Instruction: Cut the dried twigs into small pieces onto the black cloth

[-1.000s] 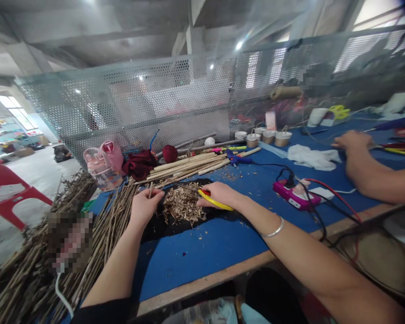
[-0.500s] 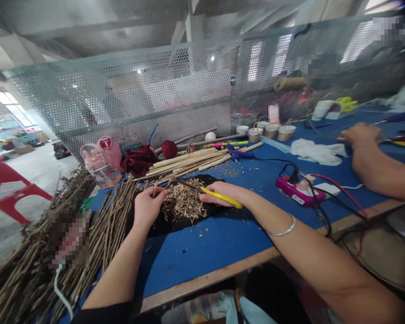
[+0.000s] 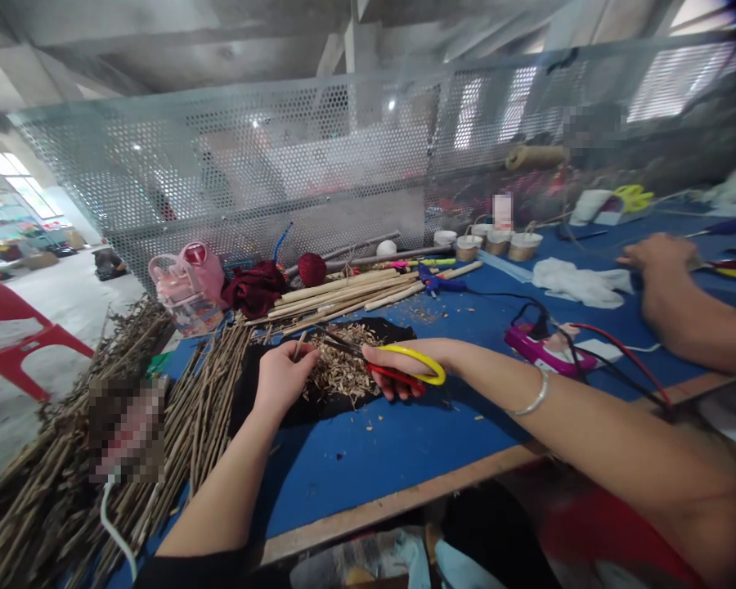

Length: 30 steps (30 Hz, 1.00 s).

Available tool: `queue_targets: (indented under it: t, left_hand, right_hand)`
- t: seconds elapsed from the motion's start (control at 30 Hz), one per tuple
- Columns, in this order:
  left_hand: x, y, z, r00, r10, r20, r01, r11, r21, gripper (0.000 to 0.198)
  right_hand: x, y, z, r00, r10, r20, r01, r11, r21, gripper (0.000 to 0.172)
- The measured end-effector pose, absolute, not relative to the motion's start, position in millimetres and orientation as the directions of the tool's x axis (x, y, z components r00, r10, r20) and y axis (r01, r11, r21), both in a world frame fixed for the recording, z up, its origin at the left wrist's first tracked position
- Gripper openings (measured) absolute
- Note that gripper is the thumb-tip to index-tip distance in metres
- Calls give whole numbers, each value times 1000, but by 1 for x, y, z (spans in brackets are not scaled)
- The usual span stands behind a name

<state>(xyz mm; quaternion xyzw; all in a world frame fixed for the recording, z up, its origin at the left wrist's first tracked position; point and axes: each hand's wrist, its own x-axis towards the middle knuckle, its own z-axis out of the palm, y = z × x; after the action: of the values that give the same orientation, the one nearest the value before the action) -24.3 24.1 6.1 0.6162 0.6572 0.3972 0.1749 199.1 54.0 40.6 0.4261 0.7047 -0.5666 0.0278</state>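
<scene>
My left hand [image 3: 284, 375] pinches a thin dry twig [image 3: 300, 343] that sticks up between thumb and fingers. In my right hand [image 3: 398, 370] are scissors [image 3: 426, 364] with yellow and red handles, spread apart. Their dark blades point left toward the twig. Beneath both hands, a heap of short chopped twig pieces [image 3: 345, 372] lies on a black cloth [image 3: 245, 384], with a few bits scattered on the blue table [image 3: 380, 466]. Left of my left hand lies a big bundle of long dry twigs [image 3: 205, 401].
Behind the heap lie pale peeled sticks [image 3: 337, 293], a dark red yarn ball [image 3: 311, 269] and a blue glue gun [image 3: 438, 282]. A pink bottle [image 3: 190, 286] stands back left. At right are a purple power strip [image 3: 545, 352], white gloves [image 3: 582, 282] and another person's hand [image 3: 659, 249].
The scissors' handles have spread, so the red one now shows below the yellow. My right hand has turned, exposing its fingers. The view has shifted slightly.
</scene>
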Motion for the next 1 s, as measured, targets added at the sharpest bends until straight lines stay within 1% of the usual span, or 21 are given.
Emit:
queue_targets:
  t: [0.1, 0.27, 0.37, 0.53, 0.63, 0.73, 0.83, 0.93, 1.0]
  left_hand:
    - [-25, 24, 6, -164, 947, 277, 687, -92, 721, 28]
    - [-22, 22, 6, -98, 956, 276, 712, -126, 690, 25]
    - [-22, 22, 7, -57, 962, 266, 728, -142, 670, 23]
    - [-27, 25, 5, -20, 968, 249, 764, -146, 629, 24]
    - [-29, 26, 3, -17, 971, 240, 773, -139, 619, 23]
    - [-31, 28, 3, -83, 967, 240, 755, -96, 649, 21]
    - [-31, 28, 3, -154, 949, 275, 746, -70, 662, 19]
    - [-30, 28, 4, -161, 946, 283, 735, -76, 673, 20]
    - [-27, 27, 4, -152, 951, 268, 709, -84, 700, 21]
  right_hand:
    - [198, 51, 41, -623, 552, -554, 665, 1, -746, 77]
    - [195, 47, 39, -586, 589, -557, 642, -83, -762, 75]
    - [192, 48, 33, -555, 594, -582, 660, -111, -743, 74]
    - [188, 47, 26, -536, 619, -574, 669, -104, -736, 70]
    - [188, 44, 26, -479, 655, -584, 702, -115, -703, 70]
    - [189, 40, 28, -443, 675, -590, 721, -124, -682, 70]
    - [191, 37, 31, -470, 631, -617, 697, -163, -698, 70]
    - [194, 36, 32, -513, 557, -654, 661, -230, -714, 71]
    - [193, 37, 33, -530, 532, -660, 658, -233, -716, 72]
